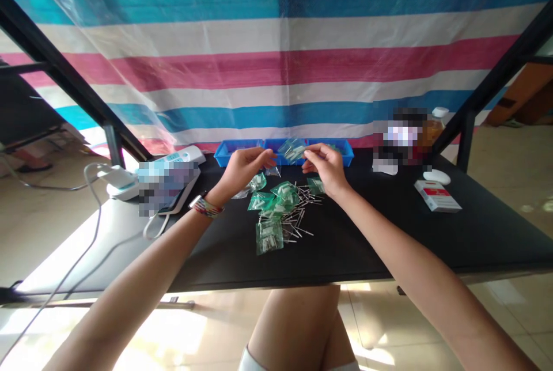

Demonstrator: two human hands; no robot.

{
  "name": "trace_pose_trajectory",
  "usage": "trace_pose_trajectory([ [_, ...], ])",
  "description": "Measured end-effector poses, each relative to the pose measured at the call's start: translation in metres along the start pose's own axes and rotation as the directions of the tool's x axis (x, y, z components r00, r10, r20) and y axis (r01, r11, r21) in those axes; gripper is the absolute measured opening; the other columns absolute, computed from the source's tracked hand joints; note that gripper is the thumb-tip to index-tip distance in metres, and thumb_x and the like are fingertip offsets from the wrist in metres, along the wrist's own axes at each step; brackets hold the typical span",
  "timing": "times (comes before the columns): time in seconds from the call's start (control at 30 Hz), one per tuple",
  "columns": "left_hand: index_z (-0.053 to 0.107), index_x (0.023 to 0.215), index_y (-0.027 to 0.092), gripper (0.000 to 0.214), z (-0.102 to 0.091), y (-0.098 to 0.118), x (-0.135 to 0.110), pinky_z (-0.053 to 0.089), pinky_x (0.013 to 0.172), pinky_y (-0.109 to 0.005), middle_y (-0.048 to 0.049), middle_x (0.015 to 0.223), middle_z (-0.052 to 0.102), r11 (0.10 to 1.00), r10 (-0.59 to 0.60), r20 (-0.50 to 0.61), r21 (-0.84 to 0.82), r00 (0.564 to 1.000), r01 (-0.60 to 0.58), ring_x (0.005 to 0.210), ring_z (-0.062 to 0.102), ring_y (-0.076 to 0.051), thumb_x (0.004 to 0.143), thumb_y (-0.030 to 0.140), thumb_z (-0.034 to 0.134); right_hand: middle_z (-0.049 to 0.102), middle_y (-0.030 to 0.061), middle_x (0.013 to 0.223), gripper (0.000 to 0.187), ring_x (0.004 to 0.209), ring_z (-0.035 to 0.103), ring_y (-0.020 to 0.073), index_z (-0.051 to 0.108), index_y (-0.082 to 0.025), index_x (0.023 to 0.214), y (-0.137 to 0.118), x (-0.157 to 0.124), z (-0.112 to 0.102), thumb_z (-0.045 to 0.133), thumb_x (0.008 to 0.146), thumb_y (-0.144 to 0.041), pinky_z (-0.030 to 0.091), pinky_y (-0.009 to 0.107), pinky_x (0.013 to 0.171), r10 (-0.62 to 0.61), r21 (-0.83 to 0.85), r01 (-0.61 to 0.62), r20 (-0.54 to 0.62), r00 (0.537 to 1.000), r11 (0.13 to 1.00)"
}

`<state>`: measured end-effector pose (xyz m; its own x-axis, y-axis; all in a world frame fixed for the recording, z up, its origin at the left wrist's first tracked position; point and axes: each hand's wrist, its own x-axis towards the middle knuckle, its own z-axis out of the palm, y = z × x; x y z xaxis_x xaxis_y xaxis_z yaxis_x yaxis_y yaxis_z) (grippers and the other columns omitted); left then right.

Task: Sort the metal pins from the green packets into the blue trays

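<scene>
My right hand [328,168] pinches a small greenish clear plastic bag [292,151] with small parts inside, held up in front of the blue trays. My left hand [247,168] is closed, thumb against fingers, just left of that bag; what it holds, if anything, is hidden. Below the hands, several green plastic bags [270,236] of small parts lie in a heap on the black table [216,261]. Loose blind rivets [298,222] with thin metal stems are scattered beside them. The blue trays [222,158] stand in a row behind, partly covered by my hands.
On the left lie a phone [170,186], a white power strip [123,186] and a cable [97,215]. At the right are a white and red box [437,196], a white oval object [436,177] and a bottle [434,126]. A striped sheet [276,60] hangs behind the table.
</scene>
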<state>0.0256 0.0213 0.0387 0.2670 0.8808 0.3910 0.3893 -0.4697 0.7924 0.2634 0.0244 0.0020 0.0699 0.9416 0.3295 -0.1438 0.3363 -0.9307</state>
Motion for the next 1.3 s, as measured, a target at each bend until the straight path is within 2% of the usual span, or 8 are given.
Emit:
trace_pose_trajectory([
  [0.1,0.080,0.103,0.016,0.055,-0.037,-0.003,-0.004,0.057,0.069,-0.033,-0.0099,0.087,0.080,0.996,-0.028,-0.021,0.087,0.999,0.030,0.076,0.072,-0.024,0.096,0.065,0.055,0.067,0.0022,0.080,0.025,0.067,0.067,0.0185,0.064,-0.022,0.092,-0.006,0.019,-0.033,0.068,0.090,-0.047,0.058,0.032,0.063,-0.243,-0.288,0.177,-0.213,0.946,0.941],
  [0.2,0.082,0.090,0.023,0.035,-0.079,-0.016,-0.017,0.054,0.062,-0.032,-0.0053,0.077,0.078,0.932,-0.073,0.090,0.361,0.993,0.036,0.068,0.070,-0.025,0.083,0.056,0.069,0.071,0.0095,0.095,0.016,0.080,0.065,0.0219,0.068,-0.019,0.093,-0.008,0.033,-0.068,0.058,0.095,-0.032,0.053,0.035,0.076,-0.461,-0.748,0.179,-0.186,0.868,0.639],
  [0.3,0.082,0.081,0.029,0.017,-0.102,-0.035,-0.039,0.051,0.060,-0.031,-0.0027,0.070,0.074,0.825,-0.115,0.147,0.565,0.982,0.012,0.061,0.067,-0.023,0.071,0.040,0.075,0.072,0.0117,0.099,0.015,0.088,0.062,0.0258,0.073,-0.020,0.090,-0.003,0.035,-0.086,0.058,0.090,-0.023,0.046,0.036,0.078,-0.392,-0.931,0.100,-0.049,0.919,0.351],
  [0.43,0.080,0.085,0.031,0.022,-0.099,-0.052,-0.065,0.053,0.072,-0.032,-0.0036,0.084,0.076,0.796,-0.087,0.215,0.603,0.973,-0.062,0.074,0.070,-0.025,0.066,0.029,0.070,0.071,0.0139,0.094,0.021,0.094,0.058,0.0301,0.078,-0.018,0.086,0.008,0.030,-0.083,0.058,0.089,-0.025,0.042,0.039,0.082,-0.319,-0.982,0.073,0.014,0.948,0.175],
  [0.63,0.071,0.081,0.023,0.019,-0.086,-0.039,-0.073,0.046,0.072,-0.031,-0.0055,0.082,0.073,0.679,-0.208,0.289,0.730,0.934,-0.075,0.077,0.067,-0.022,0.083,0.027,0.052,0.073,0.0150,0.106,0.030,0.101,0.055,0.0309,0.081,-0.017,0.103,0.011,0.028,-0.074,0.055,0.096,-0.029,0.038,0.041,0.089,-0.340,-0.984,0.138,0.091,0.936,0.116],
  [0.83,0.077,0.086,0.021,0.022,-0.071,-0.024,-0.072,0.048,0.072,-0.028,-0.0038,0.083,0.077,0.787,-0.288,0.420,0.616,0.861,-0.037,0.077,0.071,-0.021,0.082,0.029,0.057,0.075,0.0155,0.100,0.036,0.097,0.053,0.0306,0.080,-0.016,0.093,0.016,0.026,-0.073,0.051,0.101,-0.036,0.033,0.042,0.088,-0.255,-0.990,0.131,0.115,0.960,0.046],
  [1.13,0.077,0.090,0.021,0.023,-0.044,-0.018,-0.070,0.051,0.071,-0.028,-0.0032,0.081,0.076,0.875,-0.182,0.335,0.484,0.925,-0.003,0.075,0.070,-0.020,0.085,0.041,0.065,0.072,0.0161,0.096,0.037,0.098,0.053,0.0314,0.077,-0.016,0.087,0.018,0.027,-0.074,0.049,0.103,-0.034,0.032,0.043,0.087,-0.356,-0.993,0.115,0.102,0.929,0.016],
  [1.3,0.079,0.112,0.023,0.035,-0.056,-0.021,-0.065,0.054,0.083,-0.035,-0.0096,0.107,0.078,0.754,-0.046,0.143,0.654,0.989,-0.060,0.089,0.071,-0.026,0.093,0.045,0.059,0.071,0.0150,0.096,0.033,0.099,0.053,0.0313,0.076,-0.017,0.088,0.016,0.028,-0.071,0.050,0.103,-0.031,0.034,0.043,0.086,-0.418,-0.987,0.152,0.114,0.901,0.060],
])
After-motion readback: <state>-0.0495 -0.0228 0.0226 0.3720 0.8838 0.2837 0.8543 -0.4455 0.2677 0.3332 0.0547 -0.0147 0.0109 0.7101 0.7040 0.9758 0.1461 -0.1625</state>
